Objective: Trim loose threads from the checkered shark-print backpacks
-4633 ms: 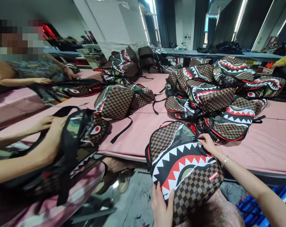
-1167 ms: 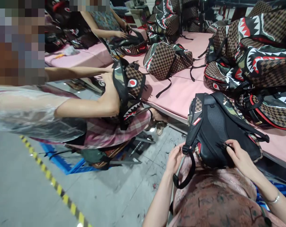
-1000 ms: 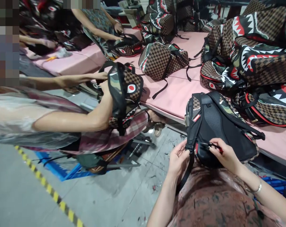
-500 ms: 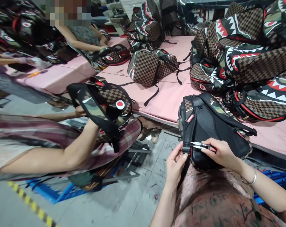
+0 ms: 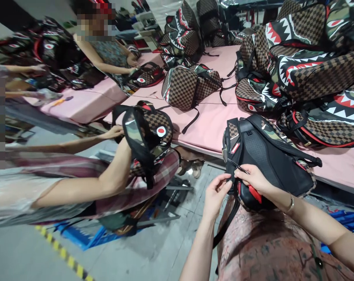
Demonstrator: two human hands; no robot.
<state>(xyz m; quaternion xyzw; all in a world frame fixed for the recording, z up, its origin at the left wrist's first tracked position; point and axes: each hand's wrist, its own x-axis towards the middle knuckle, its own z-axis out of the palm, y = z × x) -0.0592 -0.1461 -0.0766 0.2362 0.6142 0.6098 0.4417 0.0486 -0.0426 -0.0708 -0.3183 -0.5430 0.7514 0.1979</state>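
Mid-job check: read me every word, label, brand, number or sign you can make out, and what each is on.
No readable text in this view.
Red label on the near backpack: pale marks, too small to read.
Dark mark near the top of its back panel: too small to tell if it is lettering.
Floor tape: yellow and black stripes, no lettering seen.

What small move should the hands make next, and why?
I'd probably pinch the shoulder strap of the backpack steady with the left hand before working the snips. The left hand is at the strap's lower end, and the right hand holds the snips close above it; whether the blades touch the strap is too small to tell.
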